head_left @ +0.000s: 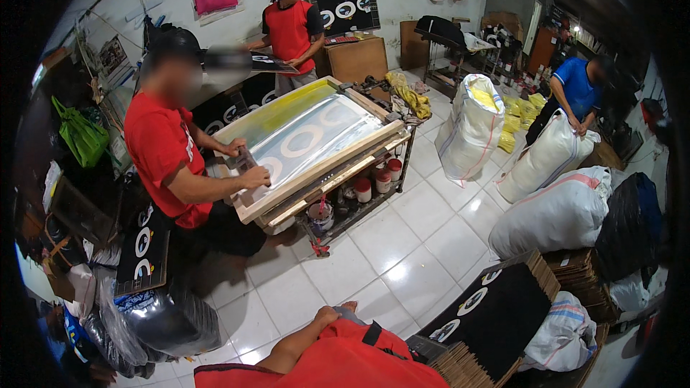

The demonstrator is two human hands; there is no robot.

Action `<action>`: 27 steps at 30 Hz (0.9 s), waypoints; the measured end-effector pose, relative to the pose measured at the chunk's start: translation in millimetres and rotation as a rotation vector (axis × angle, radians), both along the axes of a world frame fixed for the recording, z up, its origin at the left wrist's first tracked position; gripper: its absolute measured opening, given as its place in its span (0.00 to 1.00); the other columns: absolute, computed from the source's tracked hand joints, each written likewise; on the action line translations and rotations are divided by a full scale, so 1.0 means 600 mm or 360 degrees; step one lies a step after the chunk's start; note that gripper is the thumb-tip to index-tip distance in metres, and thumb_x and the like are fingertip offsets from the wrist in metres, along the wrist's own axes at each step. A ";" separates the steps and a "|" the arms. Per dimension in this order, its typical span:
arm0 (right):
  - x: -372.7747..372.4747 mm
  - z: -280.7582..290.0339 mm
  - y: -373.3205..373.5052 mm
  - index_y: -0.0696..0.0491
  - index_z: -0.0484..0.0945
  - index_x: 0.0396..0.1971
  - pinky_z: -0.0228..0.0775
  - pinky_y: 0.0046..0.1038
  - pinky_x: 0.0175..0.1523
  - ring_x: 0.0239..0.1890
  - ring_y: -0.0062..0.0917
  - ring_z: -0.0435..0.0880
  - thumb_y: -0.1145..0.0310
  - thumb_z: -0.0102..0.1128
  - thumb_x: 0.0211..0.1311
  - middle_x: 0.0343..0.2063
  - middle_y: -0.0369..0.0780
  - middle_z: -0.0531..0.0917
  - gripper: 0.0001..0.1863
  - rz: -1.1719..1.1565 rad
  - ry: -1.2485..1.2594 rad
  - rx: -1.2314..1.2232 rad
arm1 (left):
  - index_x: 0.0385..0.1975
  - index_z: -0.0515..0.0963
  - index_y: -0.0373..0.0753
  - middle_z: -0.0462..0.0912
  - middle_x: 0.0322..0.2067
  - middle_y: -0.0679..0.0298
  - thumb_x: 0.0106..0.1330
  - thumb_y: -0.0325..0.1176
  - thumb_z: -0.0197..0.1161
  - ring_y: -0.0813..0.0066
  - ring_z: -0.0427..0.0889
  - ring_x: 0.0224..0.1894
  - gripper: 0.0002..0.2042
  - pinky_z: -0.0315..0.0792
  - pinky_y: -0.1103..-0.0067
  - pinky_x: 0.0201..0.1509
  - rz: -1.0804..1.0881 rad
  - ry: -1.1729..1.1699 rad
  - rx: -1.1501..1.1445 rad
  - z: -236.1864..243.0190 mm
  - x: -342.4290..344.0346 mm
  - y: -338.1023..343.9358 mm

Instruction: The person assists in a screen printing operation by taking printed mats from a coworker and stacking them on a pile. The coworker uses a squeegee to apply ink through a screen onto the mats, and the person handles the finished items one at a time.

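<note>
My left hand (pixel 328 314) is low in the middle of the head view, at the end of my bent forearm. It rests against grey cloth (pixel 350 320) at the front of my red shirt (pixel 359 359). Its fingers are mostly hidden, so I cannot tell whether they are curled round anything. My right hand is out of view. To the right of my shirt lies a stack of brown boards (pixel 471 366), with black printed cloth (pixel 503 316) on top. Ahead, a person in red presses a squeegee (pixel 248 162) on a wooden-framed printing screen (pixel 323 151) with both hands.
Paint pots (pixel 363 188) stand on the rack under the screen. A second person in red holds a printed board (pixel 269 65) behind it. At right, someone in blue handles a white sack (pixel 553 151), near another sack (pixel 467 129). White tiles (pixel 359 259) cover the floor.
</note>
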State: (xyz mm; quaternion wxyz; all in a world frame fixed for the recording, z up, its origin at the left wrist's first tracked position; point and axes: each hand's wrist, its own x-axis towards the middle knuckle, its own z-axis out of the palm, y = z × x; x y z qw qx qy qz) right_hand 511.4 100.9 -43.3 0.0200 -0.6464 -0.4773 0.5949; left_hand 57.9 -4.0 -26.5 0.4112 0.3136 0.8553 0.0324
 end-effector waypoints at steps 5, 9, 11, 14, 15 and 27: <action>-0.021 0.041 0.021 0.59 0.79 0.21 0.69 0.26 0.29 0.22 0.22 0.77 0.77 0.52 0.47 0.18 0.38 0.80 0.06 0.0072 0.0037 -0.0004 | 0.33 0.80 0.36 0.79 0.39 0.50 0.49 0.52 0.61 0.60 0.78 0.44 0.23 0.70 0.73 0.48 0.0319 -0.0121 -0.0093 0.024 0.006 -0.026; -0.033 0.087 0.042 0.59 0.80 0.21 0.70 0.26 0.32 0.23 0.22 0.78 0.78 0.50 0.47 0.20 0.38 0.81 0.08 0.0101 0.0037 -0.0025 | 0.33 0.80 0.36 0.79 0.39 0.52 0.49 0.52 0.61 0.60 0.78 0.44 0.22 0.70 0.73 0.47 0.0409 -0.0138 -0.0073 0.035 0.016 -0.038; -0.040 0.097 0.047 0.58 0.81 0.22 0.70 0.26 0.36 0.27 0.22 0.79 0.79 0.47 0.46 0.22 0.39 0.83 0.11 0.0062 0.0083 0.0004 | 0.32 0.80 0.37 0.79 0.39 0.53 0.50 0.52 0.60 0.59 0.78 0.44 0.22 0.69 0.72 0.48 0.0302 -0.0121 -0.0079 0.021 0.016 -0.038; -0.057 0.094 0.038 0.57 0.82 0.24 0.71 0.25 0.38 0.30 0.22 0.81 0.79 0.45 0.46 0.24 0.40 0.83 0.13 0.0067 0.0004 -0.0001 | 0.32 0.80 0.37 0.80 0.39 0.53 0.53 0.53 0.57 0.59 0.77 0.44 0.22 0.69 0.72 0.48 0.0126 -0.0079 -0.0064 -0.004 0.010 -0.038; -0.060 0.094 0.036 0.56 0.83 0.24 0.71 0.25 0.38 0.30 0.21 0.81 0.79 0.45 0.46 0.24 0.41 0.83 0.13 0.0058 -0.0098 0.0009 | 0.32 0.80 0.37 0.80 0.38 0.53 0.54 0.54 0.56 0.60 0.77 0.44 0.23 0.69 0.72 0.48 0.0149 -0.0104 -0.0050 -0.008 0.011 -0.039; -0.054 0.056 0.007 0.51 0.83 0.26 0.72 0.26 0.33 0.25 0.24 0.81 0.66 0.50 0.48 0.21 0.40 0.82 0.12 0.0541 -0.0336 0.0292 | 0.31 0.80 0.32 0.81 0.34 0.51 0.55 0.48 0.58 0.61 0.80 0.38 0.21 0.72 0.72 0.42 0.0077 -0.0067 -0.0057 -0.024 -0.020 -0.069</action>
